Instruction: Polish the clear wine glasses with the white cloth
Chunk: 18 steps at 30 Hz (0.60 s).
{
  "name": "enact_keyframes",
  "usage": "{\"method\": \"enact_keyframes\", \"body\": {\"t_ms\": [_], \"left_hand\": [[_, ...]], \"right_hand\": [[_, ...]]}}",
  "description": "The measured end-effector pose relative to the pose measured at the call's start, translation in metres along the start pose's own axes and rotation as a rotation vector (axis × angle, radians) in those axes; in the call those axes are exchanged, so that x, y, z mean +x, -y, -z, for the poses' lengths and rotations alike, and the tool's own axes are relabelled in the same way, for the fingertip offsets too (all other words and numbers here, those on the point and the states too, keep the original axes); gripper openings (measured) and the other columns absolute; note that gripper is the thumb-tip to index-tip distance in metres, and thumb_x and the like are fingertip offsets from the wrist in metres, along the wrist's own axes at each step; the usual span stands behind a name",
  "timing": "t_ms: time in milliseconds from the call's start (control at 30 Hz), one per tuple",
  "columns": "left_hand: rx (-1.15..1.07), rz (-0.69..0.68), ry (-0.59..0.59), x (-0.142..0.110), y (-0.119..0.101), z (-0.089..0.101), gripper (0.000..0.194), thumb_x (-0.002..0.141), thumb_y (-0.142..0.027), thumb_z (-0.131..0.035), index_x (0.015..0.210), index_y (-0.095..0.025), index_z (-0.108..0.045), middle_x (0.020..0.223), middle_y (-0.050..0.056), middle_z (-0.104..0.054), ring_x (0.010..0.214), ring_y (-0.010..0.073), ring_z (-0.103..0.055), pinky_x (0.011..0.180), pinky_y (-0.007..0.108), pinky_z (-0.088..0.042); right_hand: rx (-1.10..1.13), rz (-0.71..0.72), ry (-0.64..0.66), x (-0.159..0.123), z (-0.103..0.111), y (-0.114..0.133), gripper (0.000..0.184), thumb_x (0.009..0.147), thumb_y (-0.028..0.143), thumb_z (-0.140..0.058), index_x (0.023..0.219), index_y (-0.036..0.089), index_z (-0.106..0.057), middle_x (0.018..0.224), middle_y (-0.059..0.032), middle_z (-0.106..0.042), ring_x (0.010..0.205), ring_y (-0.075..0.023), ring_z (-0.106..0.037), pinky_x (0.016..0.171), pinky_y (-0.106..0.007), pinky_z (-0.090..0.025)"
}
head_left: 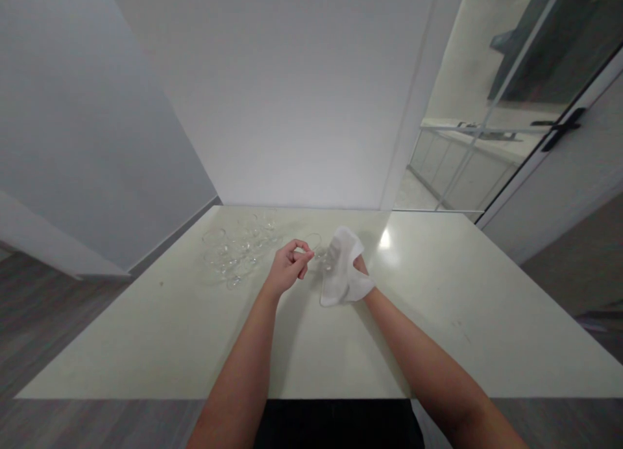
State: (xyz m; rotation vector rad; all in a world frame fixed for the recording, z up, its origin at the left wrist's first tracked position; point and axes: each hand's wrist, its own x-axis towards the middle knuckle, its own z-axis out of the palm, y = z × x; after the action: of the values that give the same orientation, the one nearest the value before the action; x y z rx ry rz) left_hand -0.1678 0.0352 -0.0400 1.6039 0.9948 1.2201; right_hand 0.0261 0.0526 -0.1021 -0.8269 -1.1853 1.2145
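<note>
Holding a small clear glass point(317, 246) above the pale cream surface point(438, 319), the left hand point(287, 267) has its grip pinched shut on the glass. The right hand point(361, 270) has its grip closed on a soft white cloth point(341, 274) touching that glass. More clear glasses point(238, 251) stand in a bunch just left.

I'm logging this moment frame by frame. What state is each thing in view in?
Left hand: closed on a clear glass, held over the table.
Right hand: gripping a white cloth, which is bunched and pressed against the glass.
Other glasses: clustered on the table's far left, untouched; upright or upturned cannot be told.
Glass door: whether open or shut cannot be told.
</note>
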Motion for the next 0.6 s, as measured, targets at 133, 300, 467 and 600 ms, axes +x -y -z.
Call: {"method": "enact_keyframes", "body": {"t_ms": [133,300,467,600], "left_hand": [[-0.100,0.063,0.232,-0.003,-0.001,-0.011,0.030,0.083,-0.045,-0.062,0.092,-0.019,-0.050,0.040,-0.010,-0.046,0.034,0.0059,-0.035,0.042,0.017,-0.027],[-0.118,-0.046,-0.013,0.001,0.016,-0.035,0.044,0.084,-0.040,-0.061,0.118,-0.021,-0.043,0.061,-0.008,-0.051,0.050,0.0080,-0.047,0.049,0.018,-0.036],[0.100,-0.067,-0.090,0.005,0.033,-0.049,0.034,0.088,-0.041,-0.054,0.113,-0.018,-0.051,0.100,0.006,-0.059,0.091,0.0151,-0.058,0.070,0.025,-0.047],[0.093,-0.067,-0.112,0.005,0.036,-0.048,0.044,0.082,-0.041,-0.062,0.118,-0.019,-0.050,0.109,0.008,-0.060,0.102,0.0189,-0.058,0.078,0.028,-0.048]], "right_hand": [[-0.048,0.067,0.165,-0.011,-0.008,0.001,0.059,0.058,0.045,-0.083,0.108,0.020,-0.062,0.100,-0.0041,-0.067,0.093,-0.0206,-0.060,0.088,-0.034,-0.045],[0.039,-0.022,0.022,-0.013,-0.020,0.000,0.036,0.072,0.047,-0.071,0.093,0.019,-0.060,0.079,-0.0002,-0.065,0.069,-0.0142,-0.058,0.068,-0.026,-0.047],[0.041,0.007,-0.007,-0.011,-0.017,-0.007,0.044,0.074,0.051,-0.068,0.105,0.020,-0.061,0.098,-0.0038,-0.068,0.088,-0.0173,-0.063,0.084,-0.029,-0.049],[0.015,-0.087,0.001,-0.011,-0.013,-0.013,0.050,0.078,0.063,-0.058,0.098,0.018,-0.067,0.082,-0.0045,-0.068,0.082,-0.0199,-0.064,0.082,-0.033,-0.051]]}}
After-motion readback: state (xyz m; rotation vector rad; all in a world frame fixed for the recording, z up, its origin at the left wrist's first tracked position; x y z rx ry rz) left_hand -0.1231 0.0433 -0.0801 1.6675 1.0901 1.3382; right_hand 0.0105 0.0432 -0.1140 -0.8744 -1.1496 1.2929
